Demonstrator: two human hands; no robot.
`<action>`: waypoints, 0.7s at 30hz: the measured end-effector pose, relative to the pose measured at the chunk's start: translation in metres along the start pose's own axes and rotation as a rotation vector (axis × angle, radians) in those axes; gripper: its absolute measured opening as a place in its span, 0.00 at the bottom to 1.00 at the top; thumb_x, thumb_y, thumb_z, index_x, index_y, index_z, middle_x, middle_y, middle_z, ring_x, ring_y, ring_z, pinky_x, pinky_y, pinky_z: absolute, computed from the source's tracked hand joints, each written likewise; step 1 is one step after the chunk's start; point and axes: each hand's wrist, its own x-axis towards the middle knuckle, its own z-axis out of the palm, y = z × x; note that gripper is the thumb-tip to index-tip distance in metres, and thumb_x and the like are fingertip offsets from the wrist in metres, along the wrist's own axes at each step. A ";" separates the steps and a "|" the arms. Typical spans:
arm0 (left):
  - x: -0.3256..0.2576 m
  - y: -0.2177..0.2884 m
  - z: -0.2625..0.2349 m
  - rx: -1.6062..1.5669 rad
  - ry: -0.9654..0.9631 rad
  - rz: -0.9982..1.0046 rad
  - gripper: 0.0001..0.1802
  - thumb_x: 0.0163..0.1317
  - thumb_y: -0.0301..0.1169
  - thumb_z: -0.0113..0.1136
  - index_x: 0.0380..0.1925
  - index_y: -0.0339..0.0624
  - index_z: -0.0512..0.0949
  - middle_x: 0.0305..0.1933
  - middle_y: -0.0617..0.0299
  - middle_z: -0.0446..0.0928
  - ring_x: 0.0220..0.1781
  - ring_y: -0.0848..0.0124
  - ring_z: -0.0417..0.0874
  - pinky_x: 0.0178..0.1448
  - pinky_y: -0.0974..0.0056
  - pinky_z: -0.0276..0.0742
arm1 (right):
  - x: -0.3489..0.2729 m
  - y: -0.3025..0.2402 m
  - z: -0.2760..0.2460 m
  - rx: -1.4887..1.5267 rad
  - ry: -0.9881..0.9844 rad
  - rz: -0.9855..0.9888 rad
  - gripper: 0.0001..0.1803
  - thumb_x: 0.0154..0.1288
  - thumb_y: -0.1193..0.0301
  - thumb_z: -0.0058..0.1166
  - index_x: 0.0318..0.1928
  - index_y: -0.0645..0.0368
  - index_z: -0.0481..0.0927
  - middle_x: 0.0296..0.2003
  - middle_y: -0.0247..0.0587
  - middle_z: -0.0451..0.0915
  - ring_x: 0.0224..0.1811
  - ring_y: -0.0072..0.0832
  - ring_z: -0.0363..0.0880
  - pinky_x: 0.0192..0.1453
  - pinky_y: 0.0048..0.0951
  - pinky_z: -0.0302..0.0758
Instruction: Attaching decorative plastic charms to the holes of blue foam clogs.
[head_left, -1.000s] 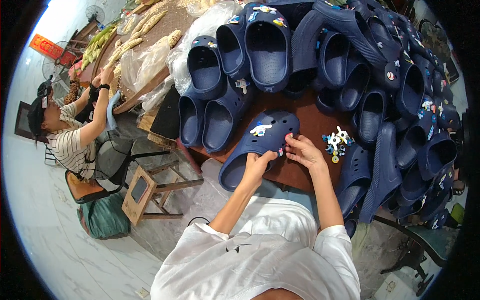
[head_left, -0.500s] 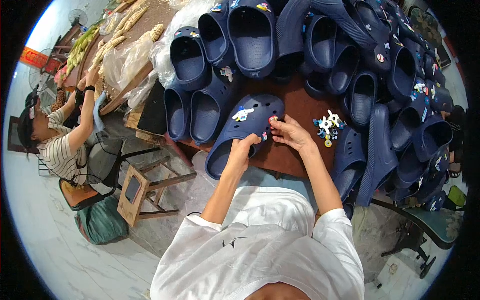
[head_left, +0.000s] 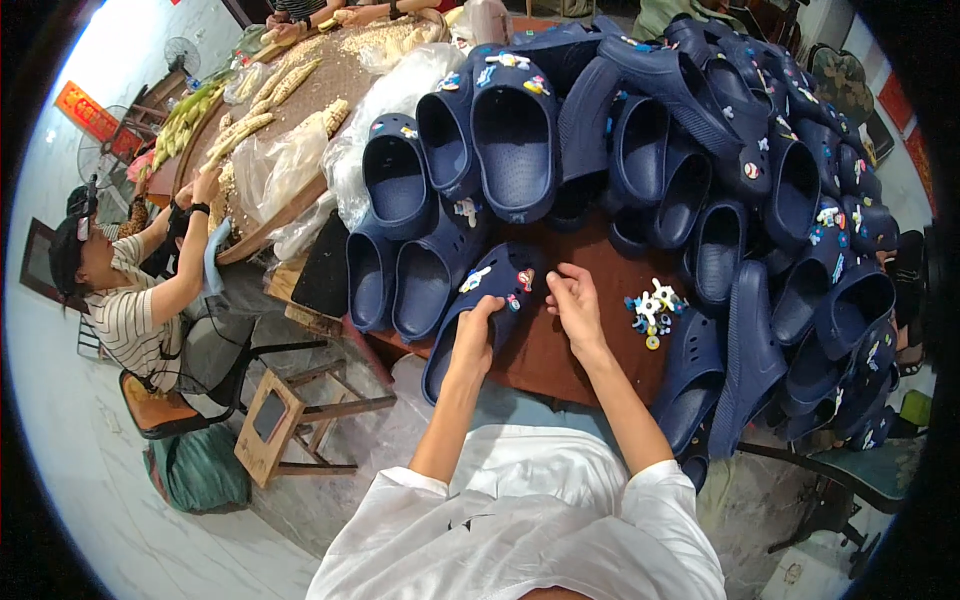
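A navy foam clog [head_left: 510,300] lies tilted on the brown tabletop, its toe pointing away from me. My left hand [head_left: 474,342] grips the clog's side and opening, thumb on the upper. A white-and-blue charm [head_left: 476,279], a red round charm [head_left: 525,281] and a small pink one [head_left: 514,301] sit on its upper. Just right of the clog, my right hand [head_left: 577,310] hovers apart from it, fingers loosely curled, with nothing visible between them. Beyond this hand, to the right, lies a small pile of loose charms [head_left: 655,308], white, blue and yellow.
Navy clogs [head_left: 515,150] are heaped along the back and right of the brown table [head_left: 555,365]. At left, a person [head_left: 140,300] handles corn at a large round tray [head_left: 330,60]. A wooden stool [head_left: 275,420] stands left of me; a chair [head_left: 860,460] is at right.
My right hand has drawn back from the red charm, which now sits on the clog's upper. My left hand keeps its hold. The view has tilted, showing more of the far side.
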 end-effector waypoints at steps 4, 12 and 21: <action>0.016 0.000 -0.005 0.178 0.041 -0.001 0.22 0.54 0.34 0.67 0.46 0.34 0.76 0.44 0.61 0.79 0.44 0.71 0.80 0.49 0.68 0.74 | 0.012 -0.061 0.008 0.037 -0.124 -0.049 0.28 0.69 0.54 0.54 0.59 0.61 0.66 0.40 0.38 0.75 0.35 0.22 0.78 0.39 0.23 0.77; 0.000 -0.015 0.002 0.437 0.061 0.231 0.31 0.57 0.33 0.67 0.56 0.24 0.69 0.56 0.52 0.75 0.56 0.66 0.76 0.63 0.63 0.68 | 0.049 -0.108 0.035 -0.012 -0.183 -0.002 0.35 0.66 0.42 0.53 0.55 0.62 0.68 0.48 0.44 0.75 0.42 0.31 0.83 0.42 0.29 0.80; -0.009 -0.010 0.017 0.305 -0.036 0.398 0.29 0.58 0.33 0.67 0.52 0.22 0.72 0.53 0.52 0.77 0.54 0.68 0.77 0.61 0.66 0.69 | 0.061 -0.065 0.028 0.070 -0.210 -0.063 0.17 0.72 0.59 0.47 0.48 0.62 0.69 0.43 0.46 0.78 0.37 0.31 0.83 0.41 0.30 0.82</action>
